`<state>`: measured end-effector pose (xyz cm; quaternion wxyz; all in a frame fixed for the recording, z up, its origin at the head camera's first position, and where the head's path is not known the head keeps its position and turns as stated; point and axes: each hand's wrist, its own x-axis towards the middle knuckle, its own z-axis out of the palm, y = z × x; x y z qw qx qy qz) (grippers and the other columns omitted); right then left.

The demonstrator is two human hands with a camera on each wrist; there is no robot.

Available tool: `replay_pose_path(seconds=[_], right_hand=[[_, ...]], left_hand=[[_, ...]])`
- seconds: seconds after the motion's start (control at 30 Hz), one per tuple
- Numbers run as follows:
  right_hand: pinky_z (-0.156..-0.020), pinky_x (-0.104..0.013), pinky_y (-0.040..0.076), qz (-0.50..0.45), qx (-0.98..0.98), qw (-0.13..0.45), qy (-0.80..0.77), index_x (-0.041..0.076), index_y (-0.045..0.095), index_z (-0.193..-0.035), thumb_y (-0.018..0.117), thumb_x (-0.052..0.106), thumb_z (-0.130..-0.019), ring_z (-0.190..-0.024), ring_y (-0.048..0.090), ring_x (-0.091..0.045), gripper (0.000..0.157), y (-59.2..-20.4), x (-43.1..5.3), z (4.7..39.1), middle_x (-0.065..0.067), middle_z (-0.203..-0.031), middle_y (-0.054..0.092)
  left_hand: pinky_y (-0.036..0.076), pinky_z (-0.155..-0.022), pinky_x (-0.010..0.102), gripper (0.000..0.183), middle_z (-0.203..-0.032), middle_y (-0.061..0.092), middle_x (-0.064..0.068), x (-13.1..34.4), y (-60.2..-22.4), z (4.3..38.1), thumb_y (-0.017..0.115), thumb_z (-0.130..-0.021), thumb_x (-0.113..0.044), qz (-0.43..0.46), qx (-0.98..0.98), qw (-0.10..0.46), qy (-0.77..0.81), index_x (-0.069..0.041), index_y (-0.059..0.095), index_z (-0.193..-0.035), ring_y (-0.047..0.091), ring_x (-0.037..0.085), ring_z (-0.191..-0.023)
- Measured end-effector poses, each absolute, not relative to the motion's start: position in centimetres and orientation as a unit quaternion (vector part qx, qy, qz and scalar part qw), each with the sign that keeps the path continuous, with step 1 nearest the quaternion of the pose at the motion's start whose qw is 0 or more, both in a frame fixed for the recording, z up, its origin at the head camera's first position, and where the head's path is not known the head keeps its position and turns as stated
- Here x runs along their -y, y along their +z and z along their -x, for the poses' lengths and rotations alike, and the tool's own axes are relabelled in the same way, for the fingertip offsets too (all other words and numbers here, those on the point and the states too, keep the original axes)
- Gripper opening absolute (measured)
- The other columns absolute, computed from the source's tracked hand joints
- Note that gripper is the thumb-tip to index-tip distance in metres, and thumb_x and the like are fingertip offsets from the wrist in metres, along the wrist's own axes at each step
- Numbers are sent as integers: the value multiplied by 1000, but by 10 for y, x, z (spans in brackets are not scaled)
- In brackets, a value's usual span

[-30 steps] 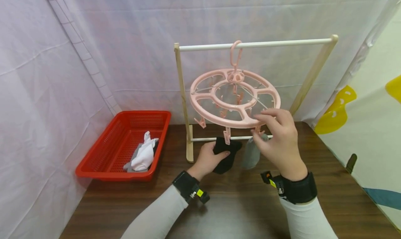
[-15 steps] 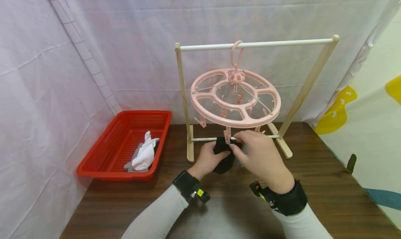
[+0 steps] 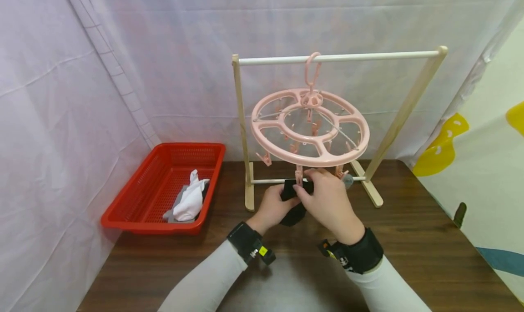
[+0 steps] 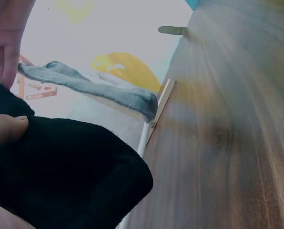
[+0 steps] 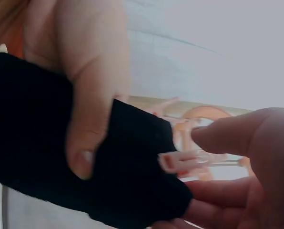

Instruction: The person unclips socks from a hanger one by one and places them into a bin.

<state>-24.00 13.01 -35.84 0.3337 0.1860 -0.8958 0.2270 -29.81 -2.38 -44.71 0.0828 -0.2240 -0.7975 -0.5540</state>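
My left hand [image 3: 273, 207] pinches a black sock [image 4: 80, 167], its thumb lying across the front of the cloth in the right wrist view. A pink clip [image 5: 177, 162] overlaps the sock's upper edge, below the rim of a round pink drying hanger [image 3: 286, 156]. Around that clip is my right hand [image 3: 329, 200]; its thumb stands apart from the cloth, while its fingers reach the sock's edge from behind. To the right a grey sock [image 4: 89, 86] hangs from the hanger, mostly hidden behind my right hand in the head view.
The hanger hooks over the white bar [image 3: 368, 56] of a wooden-legged stand [image 3: 395, 125]. At left on the dark wooden table [image 3: 262, 282] sits a red basket [image 3: 107, 218] holding a white cloth item [image 3: 189, 203] and grey cloth. White curtains surround the back and left.
My right hand has come left and down from the grey sock's clip to the clip over the black sock. My left hand keeps its hold on the black sock and has barely moved.
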Motion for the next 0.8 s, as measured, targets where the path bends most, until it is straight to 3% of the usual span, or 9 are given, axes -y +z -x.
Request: replay_pose_path(seconds=[0.27, 0.53, 0.8], right_hand=[[-79, -47, 50, -181, 860, 336, 338, 16, 70, -103, 75, 30, -82, -90, 69, -23, 25, -367, -130, 255, -5, -95, 74], [-71, -37, 55, -171, 830, 259, 464, 14, 67, -102, 70, 30, -89, -81, 69, -15, 21, -368, -131, 257, -3, -88, 73], [-67, -34, 54, -167, 822, 255, 482, 13, 66, -98, 71, 28, -88, -76, 68, -15, 20, -367, -131, 258, -4, -83, 70]], left_hand=[[54, -74, 30, 21, -84, 74, -2, 21, -448, 297, 78, -79, -32, 232, 790, 84, -561, -14, 74, -90, 67, 10, -77], [54, -77, 31, 20, -88, 74, 0, 21, -450, 297, 78, -79, -27, 234, 790, 77, -562, -13, 72, -92, 68, 11, -81], [54, -78, 32, 21, -90, 75, 0, 20, -450, 296, 77, -80, -27, 233, 793, 71, -558, -13, 72, -95, 68, 11, -83]])
